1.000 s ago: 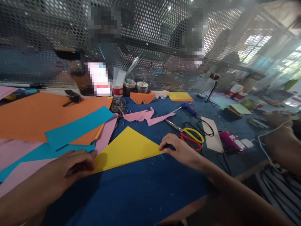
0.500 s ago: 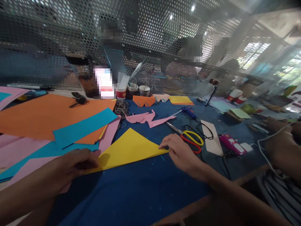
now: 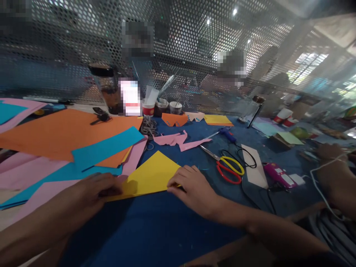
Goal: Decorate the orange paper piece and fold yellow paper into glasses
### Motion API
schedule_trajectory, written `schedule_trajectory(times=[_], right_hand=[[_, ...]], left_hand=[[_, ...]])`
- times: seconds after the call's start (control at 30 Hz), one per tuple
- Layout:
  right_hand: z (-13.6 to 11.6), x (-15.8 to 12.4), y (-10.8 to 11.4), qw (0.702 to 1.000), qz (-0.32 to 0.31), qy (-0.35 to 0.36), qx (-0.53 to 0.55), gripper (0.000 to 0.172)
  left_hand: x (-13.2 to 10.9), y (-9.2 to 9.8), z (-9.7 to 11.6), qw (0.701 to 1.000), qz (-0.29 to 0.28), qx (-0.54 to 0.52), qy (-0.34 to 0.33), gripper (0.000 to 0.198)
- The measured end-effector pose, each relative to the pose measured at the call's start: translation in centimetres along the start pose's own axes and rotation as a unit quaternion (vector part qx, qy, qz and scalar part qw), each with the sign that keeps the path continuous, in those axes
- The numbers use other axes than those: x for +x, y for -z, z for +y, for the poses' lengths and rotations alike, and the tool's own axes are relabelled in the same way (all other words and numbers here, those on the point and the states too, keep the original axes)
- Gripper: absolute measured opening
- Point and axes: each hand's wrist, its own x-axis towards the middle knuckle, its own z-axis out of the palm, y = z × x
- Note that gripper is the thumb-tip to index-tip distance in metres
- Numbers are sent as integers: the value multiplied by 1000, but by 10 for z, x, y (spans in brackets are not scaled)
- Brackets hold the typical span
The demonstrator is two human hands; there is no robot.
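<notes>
A yellow sheet of paper (image 3: 152,172), folded into a triangle with its peak pointing away from me, lies on the blue tabletop. Its left corner is under the closed fingers of my left hand (image 3: 102,189). My right hand (image 3: 196,191) pinches the folded lower edge near the right corner, hiding that corner. To the right of it lie scissors (image 3: 229,170) with a red and a yellow handle. Pink paper cut-outs (image 3: 171,138) rest just beyond the yellow peak.
Orange sheets (image 3: 63,129) and a blue strip (image 3: 107,148) are piled on the left. Behind stand a jar (image 3: 108,92), a phone (image 3: 130,97) and paper cups (image 3: 175,107). A blue glue gun (image 3: 228,134) trails its cord near a magenta device (image 3: 279,175). Another person's hand (image 3: 332,154) is far right.
My right hand has moved left along the folded edge of the yellow paper, from its right corner. My left hand stays at the left corner. The view has shifted slightly.
</notes>
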Motion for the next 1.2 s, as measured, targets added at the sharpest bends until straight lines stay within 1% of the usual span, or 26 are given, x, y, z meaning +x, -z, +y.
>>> schedule_trajectory(times=[0.1,0.17,0.2,0.23,0.37,0.47,0.63,0.7,0.83,0.9,1.0,1.13,1.2], right_hand=[[0,3,-1,999,-12,-27,24,8],[0,4,-2,999,-13,-38,27,7],[0,5,-2,999,-12,-41,27,6],[0,5,-3,999,-12,-44,27,6],[2,6,-8,999,-3,-45,29,5],[3,5,-12,998,12,-49,30,5],[3,3,-18,998,34,-40,19,2],[1,3,-19,998,38,-42,11,6],[-7,7,-19,998,44,-50,-15,26],[-11,11,-19,997,43,-52,-29,31],[-15,15,-22,997,42,-61,-36,34],[-17,16,-25,995,48,-82,-30,32],[-18,17,-25,995,46,-83,-29,30]], left_hand=[[-2,-4,3,995,-57,60,-49,23],[-3,-9,12,993,-68,79,-63,21],[-2,-13,17,992,-66,78,-67,20],[-1,-17,23,992,-78,74,-70,20],[9,-34,37,993,-90,47,-56,28],[14,-41,39,995,-82,36,-35,30],[11,-44,38,997,-54,50,-17,19],[10,-46,38,996,-49,64,-26,17],[11,-47,42,995,-38,81,-51,17],[11,-48,43,994,-31,86,-61,17],[10,-48,45,992,-19,98,-74,17],[8,-49,50,990,-12,108,-88,18],[9,-50,55,990,-17,110,-82,22]])
